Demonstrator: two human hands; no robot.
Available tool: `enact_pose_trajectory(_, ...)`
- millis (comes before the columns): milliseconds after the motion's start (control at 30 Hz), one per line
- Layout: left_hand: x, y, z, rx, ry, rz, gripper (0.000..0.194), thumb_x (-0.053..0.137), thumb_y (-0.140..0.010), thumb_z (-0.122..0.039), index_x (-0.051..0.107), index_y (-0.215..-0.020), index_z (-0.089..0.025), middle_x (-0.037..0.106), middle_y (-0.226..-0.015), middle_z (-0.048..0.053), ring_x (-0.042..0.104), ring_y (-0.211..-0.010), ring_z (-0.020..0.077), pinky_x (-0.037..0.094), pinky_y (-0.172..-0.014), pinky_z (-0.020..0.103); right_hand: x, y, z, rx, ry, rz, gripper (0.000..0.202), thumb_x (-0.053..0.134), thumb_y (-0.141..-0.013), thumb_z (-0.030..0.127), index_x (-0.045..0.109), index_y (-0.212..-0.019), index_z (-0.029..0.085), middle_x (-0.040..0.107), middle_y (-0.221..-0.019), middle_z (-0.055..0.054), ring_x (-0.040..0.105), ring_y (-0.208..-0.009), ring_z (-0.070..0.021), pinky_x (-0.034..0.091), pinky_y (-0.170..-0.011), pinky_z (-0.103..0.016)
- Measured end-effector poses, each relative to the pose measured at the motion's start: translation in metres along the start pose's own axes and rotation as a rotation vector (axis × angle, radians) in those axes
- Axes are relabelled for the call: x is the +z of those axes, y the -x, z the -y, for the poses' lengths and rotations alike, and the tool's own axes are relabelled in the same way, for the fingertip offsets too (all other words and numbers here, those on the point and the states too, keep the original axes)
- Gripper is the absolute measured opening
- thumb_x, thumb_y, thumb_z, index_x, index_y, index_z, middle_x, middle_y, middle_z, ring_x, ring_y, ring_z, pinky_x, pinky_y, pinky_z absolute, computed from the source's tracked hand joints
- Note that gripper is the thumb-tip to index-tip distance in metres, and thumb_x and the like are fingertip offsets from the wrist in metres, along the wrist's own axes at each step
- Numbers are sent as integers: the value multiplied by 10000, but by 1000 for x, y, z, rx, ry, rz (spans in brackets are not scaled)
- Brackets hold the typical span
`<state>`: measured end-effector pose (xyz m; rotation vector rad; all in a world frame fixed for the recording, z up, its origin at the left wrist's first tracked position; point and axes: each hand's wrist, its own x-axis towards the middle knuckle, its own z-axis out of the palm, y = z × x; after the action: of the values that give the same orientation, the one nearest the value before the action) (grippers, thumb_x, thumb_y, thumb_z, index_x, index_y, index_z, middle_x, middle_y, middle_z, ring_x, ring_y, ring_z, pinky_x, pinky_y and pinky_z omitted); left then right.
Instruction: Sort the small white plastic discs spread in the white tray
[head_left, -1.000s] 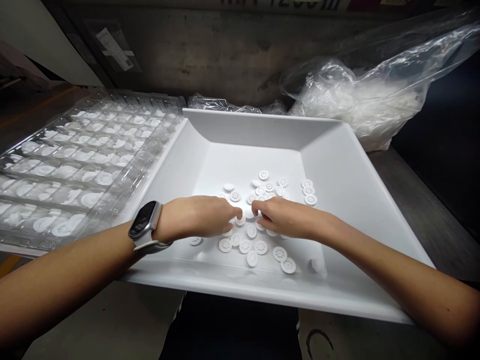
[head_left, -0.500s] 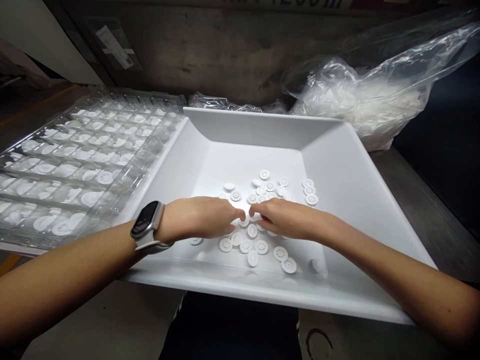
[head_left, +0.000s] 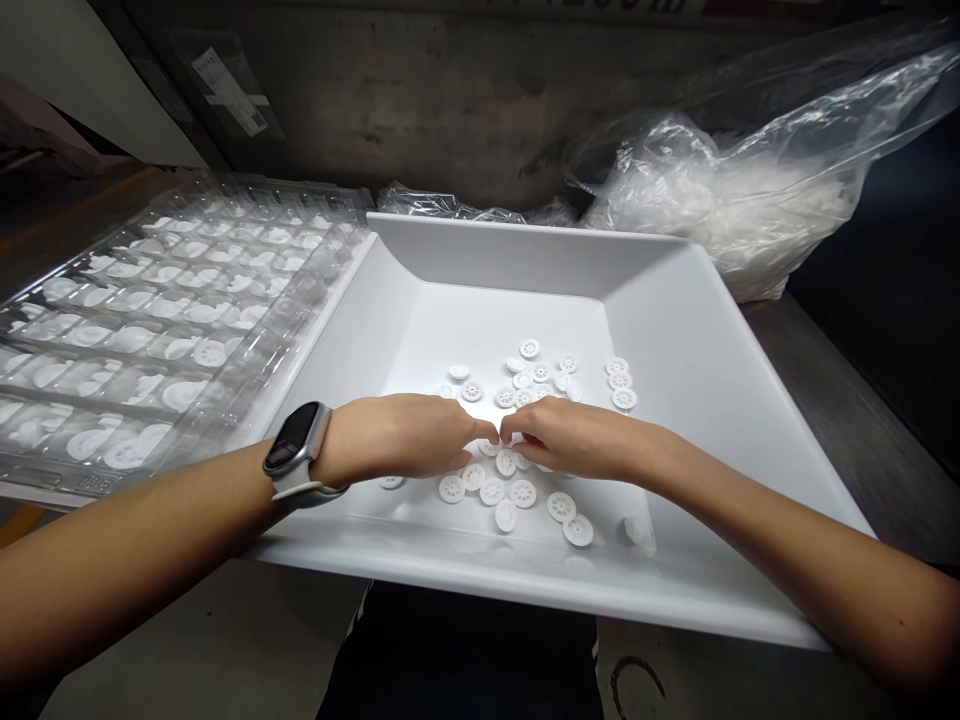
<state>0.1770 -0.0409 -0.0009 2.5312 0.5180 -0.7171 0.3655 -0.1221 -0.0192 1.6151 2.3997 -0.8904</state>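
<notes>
Low over a cluster of small white plastic discs [head_left: 523, 493] with spoke-like openings, my two hands almost meet at the fingertips. My left hand [head_left: 409, 435] comes in from the left, its index finger stretched out and its thumb apart below. Opposite it, my right hand [head_left: 574, 435] has a bent index finger and a thumb with a gap between them. Neither hand plainly grips a disc; the hands cover some discs. The discs lie loose in a wide white tray [head_left: 697, 350], some overlapping.
Left of the tray, a clear plastic compartment tray [head_left: 247, 400] holds many white parts. A clear bag [head_left: 735, 200] of white material stands behind at the right. Crumpled clear film [head_left: 450, 205] lies behind the back rim. A smartwatch [head_left: 294, 440] is on my left wrist.
My left hand has shifted slightly right, bringing its index fingertip closer to the right one and over a disc. The right hand has barely moved; the other discs stay in place.
</notes>
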Motion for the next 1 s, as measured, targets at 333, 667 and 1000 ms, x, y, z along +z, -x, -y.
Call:
enact_pose_trajectory(333,-2,1,-2,-30,15,33,425,418,-875,-339,466,-1292,-407,689,-982,35,626,-749,197,406,-598,292,-3,3,-1,44,44,-10,173,485,-946,292,595,-927,160,552,-760,15,506,-625,-111,425,-571,-254)
enact_pose_trajectory(667,-1,-2,5,-26,-2,25,406,430,-880,-335,487,-1281,-362,682,-973,32,621,-725,185,420,-610,315,-4,3,0,90,77,-8,174,484,-948,295,587,-986,161,551,-785,11,502,-618,-107,427,-559,-249)
enact_pose_trajectory(1000,-4,0,8,-49,-19,10,401,402,-874,-370,481,-1264,-417,684,-1046,36,637,-817,219,416,-630,318,-5,7,-6,86,96,-24,184,478,-949,300,574,-1033,167,551,-807,6,505,-631,-110,427,-555,-249)
